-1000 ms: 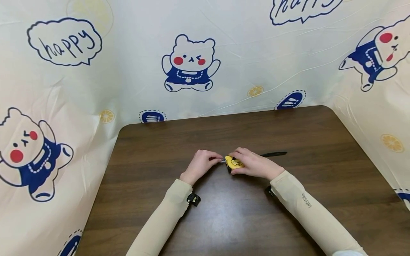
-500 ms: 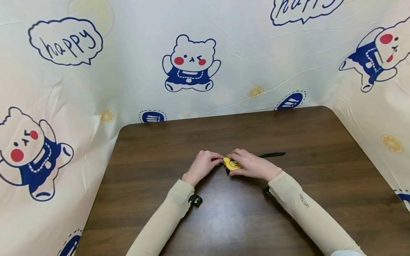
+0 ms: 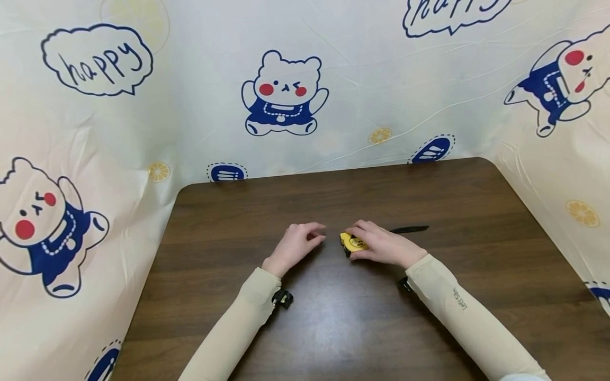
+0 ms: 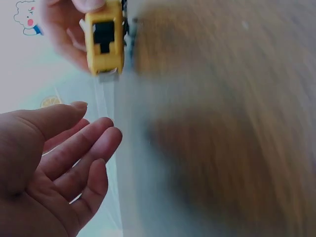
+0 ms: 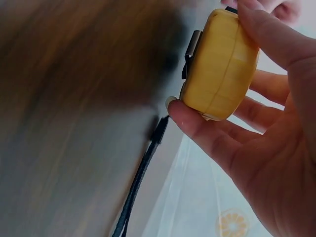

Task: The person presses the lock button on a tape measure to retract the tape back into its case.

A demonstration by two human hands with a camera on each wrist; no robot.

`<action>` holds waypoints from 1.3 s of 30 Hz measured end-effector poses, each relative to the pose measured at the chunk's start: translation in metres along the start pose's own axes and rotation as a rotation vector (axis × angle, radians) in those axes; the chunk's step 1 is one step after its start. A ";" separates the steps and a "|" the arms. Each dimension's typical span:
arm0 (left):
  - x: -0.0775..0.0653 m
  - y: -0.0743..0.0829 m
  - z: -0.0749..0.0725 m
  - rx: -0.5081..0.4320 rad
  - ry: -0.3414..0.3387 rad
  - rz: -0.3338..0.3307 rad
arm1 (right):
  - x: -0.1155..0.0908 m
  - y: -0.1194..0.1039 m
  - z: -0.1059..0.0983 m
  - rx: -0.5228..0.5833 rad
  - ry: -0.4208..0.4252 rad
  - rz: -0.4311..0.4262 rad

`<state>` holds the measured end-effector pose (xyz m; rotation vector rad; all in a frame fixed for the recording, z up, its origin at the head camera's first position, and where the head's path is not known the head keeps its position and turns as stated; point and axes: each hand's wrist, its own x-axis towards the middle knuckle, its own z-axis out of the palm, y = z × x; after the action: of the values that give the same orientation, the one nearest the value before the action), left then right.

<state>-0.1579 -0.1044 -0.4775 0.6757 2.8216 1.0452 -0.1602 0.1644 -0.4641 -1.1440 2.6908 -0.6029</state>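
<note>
My right hand (image 3: 383, 246) grips a yellow and black tape measure (image 3: 353, 243) near the middle of the table, thumb on one side and fingers on the other. In the right wrist view, the tape measure's rounded yellow back (image 5: 222, 64) and a metal belt clip (image 5: 192, 47) show. A black cord strap (image 5: 143, 173) trails from the case to the right. The left wrist view shows the case's front, with the metal end hook (image 4: 109, 76) at its mouth. My left hand (image 3: 293, 246) hovers to the left of it, apart, fingers loosely bent and holding nothing.
A dark brown wooden table (image 3: 305, 338) lies under both hands. White cloth (image 3: 200, 95) printed with cartoon bears and "happy" bubbles hangs along its back and both sides. A black camera (image 3: 283, 299) sits on the left wrist.
Half a second ago my left fingers were at the tape measure's mouth; now they are apart and further left. My right hand has shifted slightly right with the tape measure.
</note>
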 end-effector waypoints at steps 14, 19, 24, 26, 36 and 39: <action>-0.039 -0.026 -0.031 0.056 0.050 -0.112 | -0.032 0.043 -0.020 -0.027 0.077 0.112; -0.053 -0.035 -0.044 0.061 0.068 -0.160 | -0.042 0.056 -0.028 -0.043 0.079 0.164; -0.067 -0.041 -0.056 0.062 0.090 -0.193 | -0.051 0.063 -0.030 -0.035 0.070 0.200; -0.074 -0.044 -0.061 0.068 0.109 -0.199 | -0.053 0.065 -0.029 -0.027 0.069 0.204; -0.101 -0.056 -0.075 0.120 0.221 -0.197 | -0.062 0.069 -0.028 -0.018 0.078 0.233; -0.106 -0.057 -0.078 0.127 0.229 -0.193 | -0.070 0.067 -0.027 0.000 0.096 0.261</action>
<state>-0.1002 -0.2348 -0.4636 0.2984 3.0922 0.9748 -0.1636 0.2648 -0.4692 -0.7625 2.8541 -0.6285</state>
